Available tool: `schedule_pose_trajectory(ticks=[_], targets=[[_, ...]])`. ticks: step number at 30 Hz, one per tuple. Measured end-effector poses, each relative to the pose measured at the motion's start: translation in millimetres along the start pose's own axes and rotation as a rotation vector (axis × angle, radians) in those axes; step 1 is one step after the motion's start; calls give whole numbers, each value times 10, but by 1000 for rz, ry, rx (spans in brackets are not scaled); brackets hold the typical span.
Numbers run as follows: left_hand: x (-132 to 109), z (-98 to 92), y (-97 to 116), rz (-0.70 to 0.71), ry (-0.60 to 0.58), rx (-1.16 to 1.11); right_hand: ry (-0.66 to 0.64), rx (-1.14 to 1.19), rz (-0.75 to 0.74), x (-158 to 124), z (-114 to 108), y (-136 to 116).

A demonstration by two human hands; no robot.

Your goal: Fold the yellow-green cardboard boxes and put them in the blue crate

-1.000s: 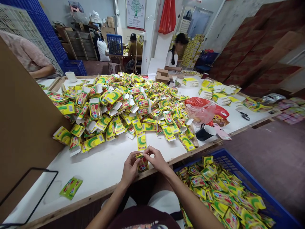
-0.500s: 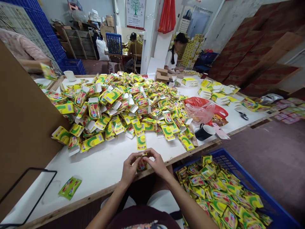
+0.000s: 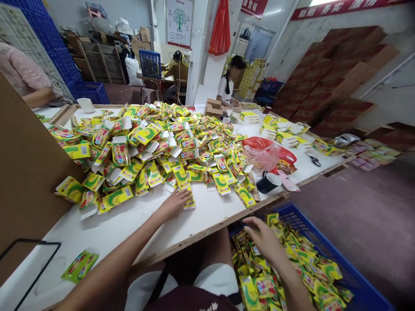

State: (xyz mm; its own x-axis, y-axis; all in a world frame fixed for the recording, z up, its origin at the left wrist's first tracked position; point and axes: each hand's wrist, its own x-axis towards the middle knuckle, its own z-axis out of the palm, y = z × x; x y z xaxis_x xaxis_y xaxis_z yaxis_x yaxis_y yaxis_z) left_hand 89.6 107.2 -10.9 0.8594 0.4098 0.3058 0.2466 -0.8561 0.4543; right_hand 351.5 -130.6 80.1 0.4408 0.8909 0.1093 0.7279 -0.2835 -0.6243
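My left hand [image 3: 175, 204] reaches over the white tabletop, its stretched fingers lying on a small yellow-and-green carton [image 3: 189, 203] at the front of the pile. The thumb is hidden from this angle. My right hand [image 3: 264, 239] is above the blue crate [image 3: 366, 276] beside the table, fingers apart and holding nothing. Filled yellow cartons [image 3: 267, 286] fill that crate. A big heap of similar cartons [image 3: 145, 134], several with white end flaps standing open, covers the middle of the table.
A dark mug [image 3: 269, 183], a pink phone [image 3: 288, 180], a red plastic bag [image 3: 285, 149] and scissors [image 3: 314, 161] are on the right. A green packet [image 3: 80, 265] lies front left, near a brown cardboard panel [image 3: 29, 172]. Co-workers sit at the left and behind.
My hands, together at a carton by the table edge before, have parted. The left went forward to another carton; the right moved over the crate and is empty. The view has shifted right.
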Motion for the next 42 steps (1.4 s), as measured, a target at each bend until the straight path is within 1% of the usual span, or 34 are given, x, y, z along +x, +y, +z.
schedule_pose_trajectory(ticks=[3, 5, 6, 8, 9, 11, 13, 14, 15, 18, 19, 20, 23, 25, 29, 33, 35, 37, 40, 42], targets=[[144, -19, 10, 66, -5, 50, -154, 213, -53, 4, 549, -292], [275, -46, 65, 83, -37, 31, -213, 291, -91, 44, 850, -496], [348, -65, 93, 82, -60, 17, -229, 318, -108, 70, 952, -572], [478, -116, 148, 74, -96, -12, -248, 358, -141, 122, 1056, -654], [521, -147, 181, 68, -97, -25, -238, 371, -155, 144, 1070, -662], [534, -214, 267, 48, -73, -57, -137, 394, -159, 176, 1058, -629], [435, -257, 386, 22, -38, -103, 2, 428, -144, 181, 1045, -573], [352, -263, 454, 4, -15, -164, 46, 455, -140, 172, 1055, -553], [254, -255, 524, -18, 3, -262, 55, 485, -141, 156, 1079, -543], [-56, -164, 741, -120, 61, -628, -42, 583, -170, 71, 1224, -585], [-149, -116, 809, -165, 98, -710, -65, 607, -179, 34, 1283, -615], [-235, -63, 871, -211, 154, -746, -69, 626, -187, -6, 1338, -645], [-449, 104, 997, -310, 376, -755, -36, 629, -214, -130, 1443, -702], [-564, 205, 1023, -328, 454, -755, -31, 584, -240, -203, 1462, -699], [-709, 357, 976, -345, 470, -729, -12, 516, -271, -292, 1471, -648], [-727, 430, 921, -402, 525, -754, 62, 478, -254, -270, 1513, -615], [-689, 412, 911, -422, 538, -790, 64, 472, -251, -204, 1536, -618], [-628, 355, 903, -432, 535, -835, 39, 490, -249, -108, 1551, -633], [-533, 244, 872, -447, 510, -878, -3, 562, -223, 57, 1557, -660], [-493, 192, 837, -457, 483, -882, -56, 604, -208, 157, 1551, -668]])
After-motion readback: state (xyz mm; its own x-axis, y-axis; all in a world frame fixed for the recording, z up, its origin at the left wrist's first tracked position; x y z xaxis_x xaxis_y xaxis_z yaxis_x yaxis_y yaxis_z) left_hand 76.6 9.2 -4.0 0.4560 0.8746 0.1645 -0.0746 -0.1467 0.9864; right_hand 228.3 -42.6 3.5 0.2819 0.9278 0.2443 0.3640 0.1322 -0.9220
